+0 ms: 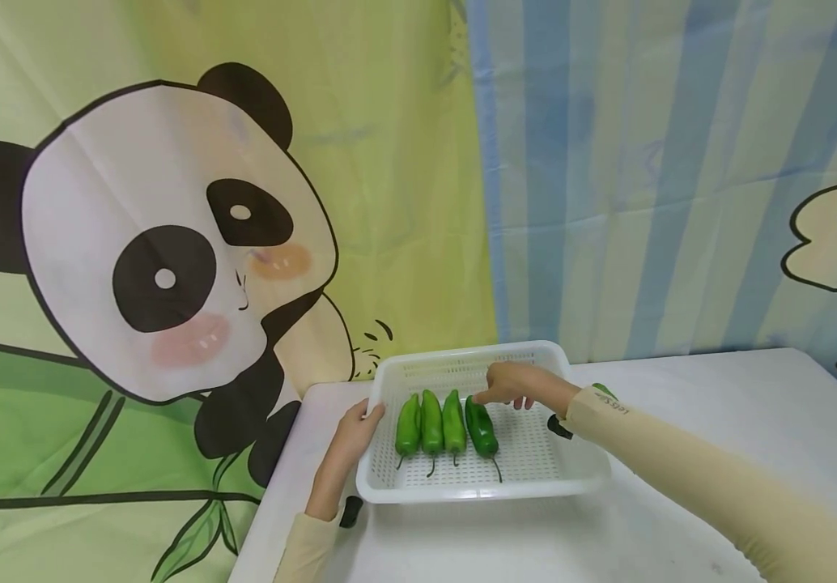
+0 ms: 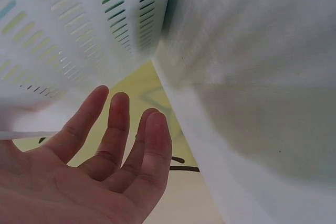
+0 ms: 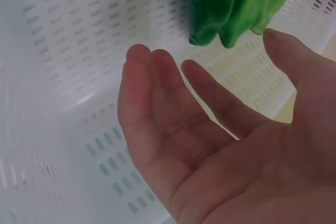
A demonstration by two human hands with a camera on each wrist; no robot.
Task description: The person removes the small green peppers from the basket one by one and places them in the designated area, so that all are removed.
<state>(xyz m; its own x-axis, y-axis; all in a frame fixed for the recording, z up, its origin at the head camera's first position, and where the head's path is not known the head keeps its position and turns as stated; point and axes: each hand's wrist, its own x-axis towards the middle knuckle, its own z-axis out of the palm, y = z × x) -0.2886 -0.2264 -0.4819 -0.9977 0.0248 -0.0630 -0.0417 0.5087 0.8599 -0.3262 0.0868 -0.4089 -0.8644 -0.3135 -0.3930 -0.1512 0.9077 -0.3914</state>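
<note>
Head view shows a white basket [image 1: 477, 491] on a white table [image 1: 710, 405]. Four green peppers [image 1: 431, 425] lie inside it, side by side, with their stems toward the person. They may be lined up like that so they fit neatly and don't roll about. The darkest pepper [image 1: 482, 429] is at the right end of the row.

The left hand [image 1: 351, 433] rests on the basket's left rim, maybe to keep it from sliding. Its thumb is over the edge and its other fingers are a bit bent outside. How hard it presses, one cannot tell.

The right hand [image 1: 513, 380] is above the basket, near the darkest pepper. Its thumb and fingers are wide apart and hold nothing. Another green thing [image 1: 603, 389] sits half hidden behind the right sleeve [image 1: 688, 461].
</note>
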